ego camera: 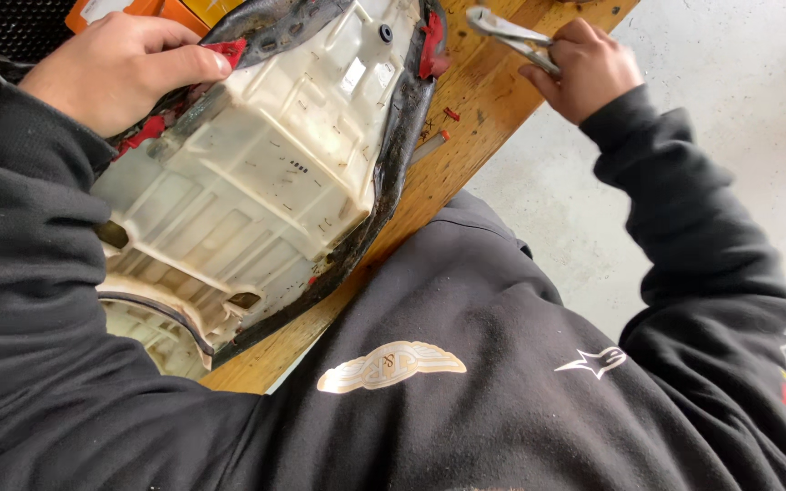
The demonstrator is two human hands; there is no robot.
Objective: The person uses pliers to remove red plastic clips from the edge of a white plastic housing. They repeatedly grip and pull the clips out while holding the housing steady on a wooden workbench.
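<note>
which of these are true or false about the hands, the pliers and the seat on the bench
1. The right hand holds pliers. True.
2. The left hand lies flat on the floor. False: it grips the edge of the seat at a red bit of cover.
3. The seat lies underside up, its pale ribbed base showing. True.
4. The bench is bare metal. False: it is wood.
5. The pliers are biting the seat. False: they are held above the bench, apart from the seat.
</note>
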